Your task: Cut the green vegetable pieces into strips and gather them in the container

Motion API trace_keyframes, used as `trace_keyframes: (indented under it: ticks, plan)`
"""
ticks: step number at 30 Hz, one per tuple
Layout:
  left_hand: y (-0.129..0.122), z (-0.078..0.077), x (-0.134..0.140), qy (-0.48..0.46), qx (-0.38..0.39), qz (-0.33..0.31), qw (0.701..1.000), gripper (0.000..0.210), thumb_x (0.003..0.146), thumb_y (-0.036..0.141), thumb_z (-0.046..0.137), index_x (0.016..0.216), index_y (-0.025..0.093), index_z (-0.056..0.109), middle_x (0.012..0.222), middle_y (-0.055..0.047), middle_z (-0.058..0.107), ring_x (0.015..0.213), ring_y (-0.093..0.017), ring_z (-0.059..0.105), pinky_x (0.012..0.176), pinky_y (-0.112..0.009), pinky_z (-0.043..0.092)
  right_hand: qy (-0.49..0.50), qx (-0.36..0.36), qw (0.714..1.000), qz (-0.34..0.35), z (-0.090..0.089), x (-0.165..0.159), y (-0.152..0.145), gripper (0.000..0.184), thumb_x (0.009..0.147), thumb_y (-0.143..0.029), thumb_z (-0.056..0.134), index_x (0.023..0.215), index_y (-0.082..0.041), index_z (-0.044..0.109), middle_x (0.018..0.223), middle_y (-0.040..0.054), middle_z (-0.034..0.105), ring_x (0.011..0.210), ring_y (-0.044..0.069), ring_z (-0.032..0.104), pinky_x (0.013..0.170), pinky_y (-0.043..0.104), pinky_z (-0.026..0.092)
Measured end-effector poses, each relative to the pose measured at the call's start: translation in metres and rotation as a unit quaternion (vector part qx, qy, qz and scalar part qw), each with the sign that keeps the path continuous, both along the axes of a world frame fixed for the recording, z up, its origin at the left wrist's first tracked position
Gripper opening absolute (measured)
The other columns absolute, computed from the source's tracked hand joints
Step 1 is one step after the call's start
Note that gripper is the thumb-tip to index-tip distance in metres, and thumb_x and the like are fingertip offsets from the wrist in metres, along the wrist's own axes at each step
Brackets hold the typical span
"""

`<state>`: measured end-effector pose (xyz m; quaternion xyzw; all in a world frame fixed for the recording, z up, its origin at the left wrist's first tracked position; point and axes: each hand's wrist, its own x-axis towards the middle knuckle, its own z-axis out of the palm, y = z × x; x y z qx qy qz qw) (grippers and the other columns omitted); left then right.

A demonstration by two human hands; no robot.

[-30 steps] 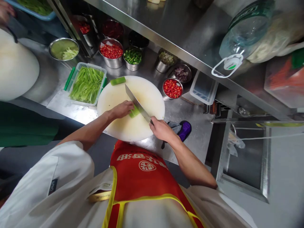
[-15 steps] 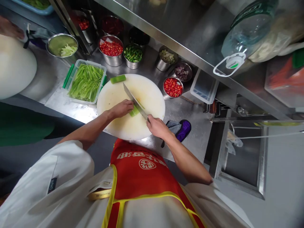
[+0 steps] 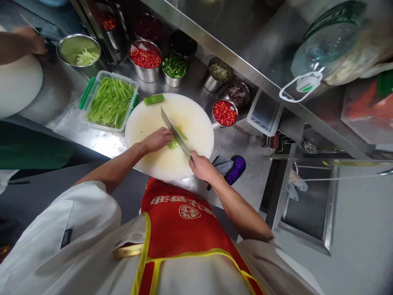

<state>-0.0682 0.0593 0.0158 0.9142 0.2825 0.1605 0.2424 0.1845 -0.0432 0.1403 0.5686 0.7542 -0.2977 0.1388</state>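
On a round white cutting board, my left hand presses its curled fingers onto a piece of green vegetable. My right hand grips the handle of a kitchen knife. The blade slants across the board, close beside my left fingertips, over the vegetable. A cut green strip lies on the far side of the blade. Near the board's far left edge rests another green chunk, untouched by either hand. My left fingers partly hide the vegetable under them.
Left of the board stands a plastic box of green strips. Behind are metal pots of chopped red chillies, green pieces and red rings. A purple-grey cloth item lies at right. Another person's hand is at far left.
A green strip now shows on the far side of the blade, separated from the piece. The view has shifted slightly. At far left, the other person's hand reaches further in.
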Motion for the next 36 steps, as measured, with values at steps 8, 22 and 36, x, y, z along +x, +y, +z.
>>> trace_keyframes:
  ticks: [8, 22, 36]
  plan:
    - [-0.002, -0.002, -0.001, -0.028, 0.023, 0.005, 0.999, 0.032, 0.105, 0.029, 0.044, 0.105, 0.018, 0.074, 0.112, -0.011, 0.069, 0.108, -0.023, 0.061, 0.101, -0.039, 0.047, 0.014, 0.008, 1.000, 0.004, -0.003, 0.000, -0.004, 0.020, 0.106, -0.027, 0.038, 0.117, -0.017, 0.051, 0.103, 0.0151, 0.077, 0.094, 0.029, 0.073, 0.073, 0.032, 0.039]
    - [-0.014, -0.010, -0.007, -0.027, 0.048, 0.024, 0.998, 0.034, 0.106, 0.030, 0.043, 0.106, 0.017, 0.074, 0.114, -0.012, 0.071, 0.105, -0.022, 0.061, 0.097, -0.040, 0.049, 0.014, 0.001, 1.000, -0.007, 0.003, -0.002, -0.005, 0.022, 0.105, -0.027, 0.038, 0.119, -0.018, 0.052, 0.106, 0.0147, 0.077, 0.094, 0.028, 0.071, 0.075, 0.032, 0.039]
    - [-0.012, -0.013, -0.007, -0.019, 0.046, 0.020, 0.999, 0.034, 0.106, 0.031, 0.042, 0.106, 0.018, 0.074, 0.116, -0.012, 0.070, 0.109, -0.024, 0.062, 0.099, -0.041, 0.050, 0.007, -0.005, 1.000, -0.004, 0.000, -0.008, -0.009, 0.023, 0.106, -0.028, 0.038, 0.120, -0.017, 0.052, 0.106, 0.0151, 0.077, 0.096, 0.029, 0.072, 0.076, 0.032, 0.040]
